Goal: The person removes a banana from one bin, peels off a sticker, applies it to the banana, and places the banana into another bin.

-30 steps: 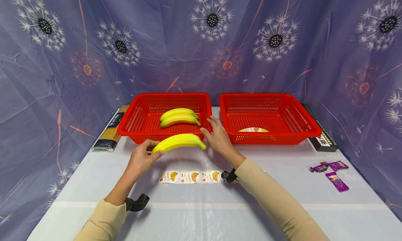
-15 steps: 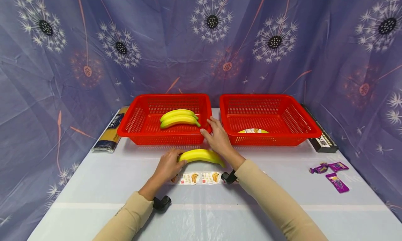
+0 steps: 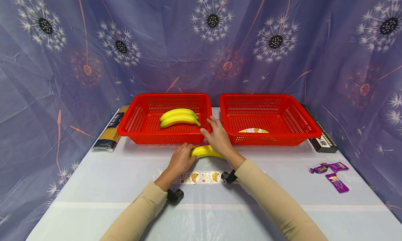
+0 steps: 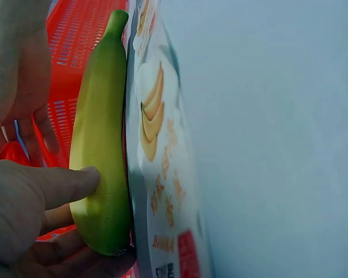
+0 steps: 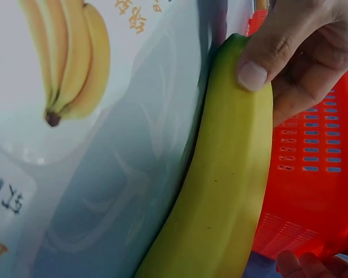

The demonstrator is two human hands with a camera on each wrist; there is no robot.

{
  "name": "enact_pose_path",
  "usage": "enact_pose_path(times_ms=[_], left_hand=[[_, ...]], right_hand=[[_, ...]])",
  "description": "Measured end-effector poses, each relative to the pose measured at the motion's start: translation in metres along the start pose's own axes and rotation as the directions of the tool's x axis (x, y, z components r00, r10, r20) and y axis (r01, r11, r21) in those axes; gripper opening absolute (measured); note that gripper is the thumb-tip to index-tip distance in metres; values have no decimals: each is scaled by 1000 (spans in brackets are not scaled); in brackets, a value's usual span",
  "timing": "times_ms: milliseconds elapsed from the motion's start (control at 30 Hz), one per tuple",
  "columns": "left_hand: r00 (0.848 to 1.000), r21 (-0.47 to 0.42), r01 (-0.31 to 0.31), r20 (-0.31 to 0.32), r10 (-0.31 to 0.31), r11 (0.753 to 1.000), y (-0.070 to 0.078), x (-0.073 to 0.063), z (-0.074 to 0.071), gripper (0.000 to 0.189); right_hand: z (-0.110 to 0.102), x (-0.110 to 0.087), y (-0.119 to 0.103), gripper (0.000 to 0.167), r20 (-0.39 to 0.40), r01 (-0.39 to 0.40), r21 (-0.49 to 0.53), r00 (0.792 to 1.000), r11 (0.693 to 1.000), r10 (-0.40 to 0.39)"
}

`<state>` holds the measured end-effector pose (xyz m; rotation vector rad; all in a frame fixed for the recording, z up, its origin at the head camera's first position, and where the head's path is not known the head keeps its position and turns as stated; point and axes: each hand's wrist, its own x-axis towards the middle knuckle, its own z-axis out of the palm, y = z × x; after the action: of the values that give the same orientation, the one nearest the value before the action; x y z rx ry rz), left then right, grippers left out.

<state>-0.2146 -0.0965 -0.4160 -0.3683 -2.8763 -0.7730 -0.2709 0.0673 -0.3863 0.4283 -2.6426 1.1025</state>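
In the head view, my left hand [image 3: 183, 159] grips one end of a yellow banana [image 3: 205, 151] low over the white table. Its thumb lies along the banana's side in the left wrist view. The banana's stem end passes behind my right hand [image 3: 218, 135] and is hidden there in the head view. That right hand holds the front right corner of the left red plastic basket [image 3: 166, 139], its fingers over the rim. Two bananas [image 3: 179, 121] lie side by side in that basket. A strip of banana stickers [image 3: 202, 177] lies flat in front of the hands.
The right red basket [image 3: 270, 139] holds a yellow thing with a banana sticker [image 3: 253, 130]. Several purple-wrapped candies [image 3: 337, 182] lie on the right of the table. A brown-and-navy package [image 3: 110, 131] and a black box [image 3: 324, 142] flank the baskets.
My left hand has brought the banana down from in front of the left basket and across to the right, beneath my right hand. My right hand has stayed at the basket corner.
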Motion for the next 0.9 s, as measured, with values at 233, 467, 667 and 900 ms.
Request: enact_pose_path(times_ms=[233, 467, 667, 900], left_hand=[[1000, 0, 13, 3, -13, 1000, 0, 3, 3, 40], [1000, 11, -7, -9, 7, 1000, 2, -5, -3, 43], [990, 27, -105, -88, 107, 994, 8, -17, -10, 43], [962, 36, -245, -114, 248, 969, 22, -31, -9, 34]], right_hand=[[-1, 0, 0, 61, -7, 19, 1, 1000, 1000, -19], [-8, -6, -3, 61, 37, 20, 18, 999, 1000, -21], [-24, -30, -4, 58, 76, 44, 59, 996, 997, -48], [-45, -74, 11, 45, 72, 118, 15, 990, 993, -118]])
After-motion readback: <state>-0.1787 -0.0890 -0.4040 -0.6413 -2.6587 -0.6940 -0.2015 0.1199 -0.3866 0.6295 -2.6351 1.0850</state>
